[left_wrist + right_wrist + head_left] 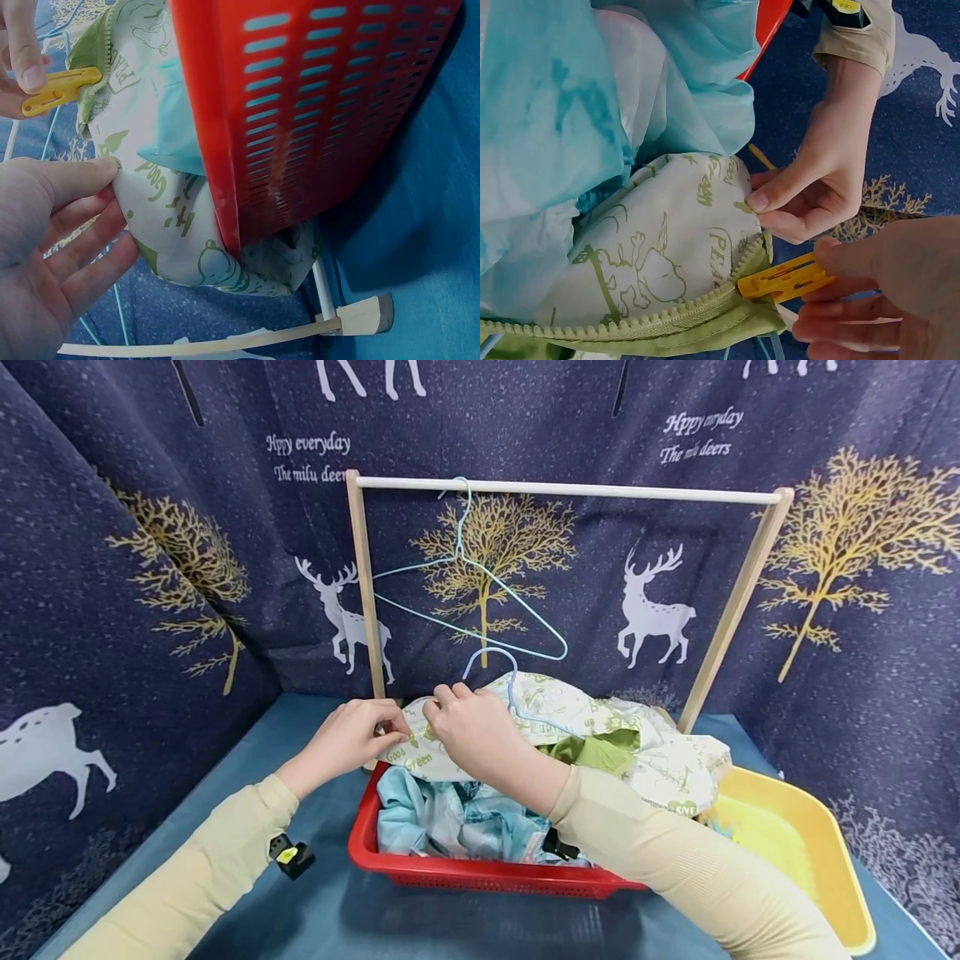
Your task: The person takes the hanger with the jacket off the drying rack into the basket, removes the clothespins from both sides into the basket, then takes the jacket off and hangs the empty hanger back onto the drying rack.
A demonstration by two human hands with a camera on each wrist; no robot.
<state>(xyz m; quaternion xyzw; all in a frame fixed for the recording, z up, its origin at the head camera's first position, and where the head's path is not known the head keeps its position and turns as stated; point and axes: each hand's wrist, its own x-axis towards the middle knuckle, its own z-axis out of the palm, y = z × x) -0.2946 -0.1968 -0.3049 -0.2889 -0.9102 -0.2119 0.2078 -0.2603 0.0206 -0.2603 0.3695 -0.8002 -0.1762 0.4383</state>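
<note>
A white zip-up jacket point(540, 697) with green print lies bunched over the red basket point(480, 870), and a light blue hanger point(514, 681) sticks up out of it. My left hand point(360, 735) pinches the jacket's edge between thumb and forefinger, its other fingers loosely bent in the left wrist view. Just beside it, my right hand point(476, 727) pinches a yellow clothespin point(784, 279). The far end of the clothespin overlaps the green zipper border point(754, 259). From the head view, the clothespin is hidden behind the right hand.
Turquoise and white clothes point(472, 818) fill the basket. Behind it stands a rack with a white rail point(600, 490), where a light blue hanger point(517, 593) hangs without clothing. A yellow tub point(795, 835) is at the right. Patterned dark blue cloth surrounds the blue table point(315, 910).
</note>
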